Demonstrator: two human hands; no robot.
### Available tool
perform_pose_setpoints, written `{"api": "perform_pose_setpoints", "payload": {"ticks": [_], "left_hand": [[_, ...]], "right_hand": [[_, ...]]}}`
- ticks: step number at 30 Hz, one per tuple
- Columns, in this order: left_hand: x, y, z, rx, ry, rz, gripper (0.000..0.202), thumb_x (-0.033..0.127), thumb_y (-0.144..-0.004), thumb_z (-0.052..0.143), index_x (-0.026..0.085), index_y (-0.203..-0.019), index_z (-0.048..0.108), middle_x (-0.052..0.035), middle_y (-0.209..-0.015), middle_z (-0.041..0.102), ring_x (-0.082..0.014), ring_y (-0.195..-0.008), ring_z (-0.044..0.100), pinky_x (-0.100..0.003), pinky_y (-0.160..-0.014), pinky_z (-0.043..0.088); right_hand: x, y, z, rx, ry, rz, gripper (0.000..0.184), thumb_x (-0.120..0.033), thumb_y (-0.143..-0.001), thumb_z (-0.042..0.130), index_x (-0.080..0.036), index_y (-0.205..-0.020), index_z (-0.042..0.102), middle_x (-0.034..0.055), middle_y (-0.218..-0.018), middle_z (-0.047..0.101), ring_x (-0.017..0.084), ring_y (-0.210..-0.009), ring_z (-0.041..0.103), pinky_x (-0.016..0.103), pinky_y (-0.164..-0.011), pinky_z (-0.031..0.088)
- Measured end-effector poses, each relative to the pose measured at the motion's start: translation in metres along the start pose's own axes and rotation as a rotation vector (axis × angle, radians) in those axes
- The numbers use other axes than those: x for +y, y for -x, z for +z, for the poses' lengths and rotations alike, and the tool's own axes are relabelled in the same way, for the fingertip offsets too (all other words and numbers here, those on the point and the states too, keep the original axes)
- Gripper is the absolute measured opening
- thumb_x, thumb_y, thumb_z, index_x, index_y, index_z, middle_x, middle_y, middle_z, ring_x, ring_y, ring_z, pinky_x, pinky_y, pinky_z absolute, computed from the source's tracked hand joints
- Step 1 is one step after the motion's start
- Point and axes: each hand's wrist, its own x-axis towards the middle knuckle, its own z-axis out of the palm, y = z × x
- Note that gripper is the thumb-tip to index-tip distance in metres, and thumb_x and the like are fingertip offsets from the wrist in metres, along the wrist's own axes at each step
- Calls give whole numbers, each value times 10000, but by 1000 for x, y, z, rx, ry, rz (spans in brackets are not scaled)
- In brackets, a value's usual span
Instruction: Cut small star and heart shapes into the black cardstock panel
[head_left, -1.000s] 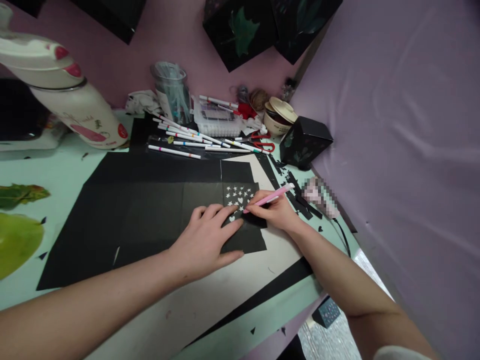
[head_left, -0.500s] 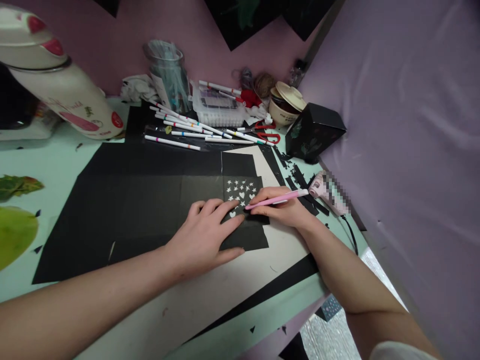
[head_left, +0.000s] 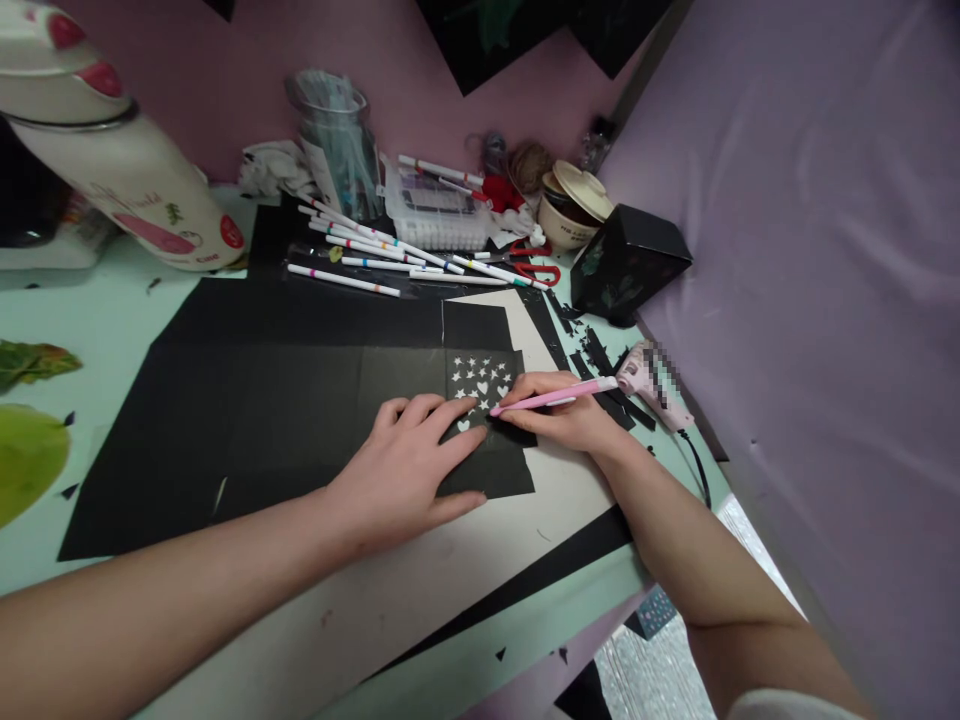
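A large sheet of black card [head_left: 300, 400] lies on a white board [head_left: 420, 580], its creases and slits showing. Near its right end is a group of crisp white stars and hearts [head_left: 481, 387]. My left hand [head_left: 420, 455] rests on the card with fingers spread, just left of and below the shapes. In a pinch, my right hand [head_left: 559, 410] holds a pink pen-style craft knife [head_left: 551, 399] with a white end. Its point meets the card beside the shapes; the blade is too small to make out.
White markers [head_left: 390, 250] lie behind the card, near red-handled scissors [head_left: 536, 265]. A black box [head_left: 630, 262] and a pale pink corded device [head_left: 655, 388] stand right, by black scraps [head_left: 592, 350]. Left are a large white bottle [head_left: 142, 180] and leaves [head_left: 30, 460].
The camera view has shifted slightly. Both hands stay almost where they were, and the knife's point is still at the same spot among the shapes.
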Motion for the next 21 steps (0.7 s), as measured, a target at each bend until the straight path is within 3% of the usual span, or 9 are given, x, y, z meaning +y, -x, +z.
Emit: {"api": "perform_pose_setpoints", "payload": {"ticks": [21], "left_hand": [[0,0,0,-11,-8,-5,539,567,-838,576,260,-1280,539,-107,-1417,444,-336,-1187,405,-509,-933,307]], "right_hand": [[-3,7,10,5,263,-63,213,-230,-878,563,-202,-671,524,-35,-591,516,90,-507,450,221,-490,327]]}}
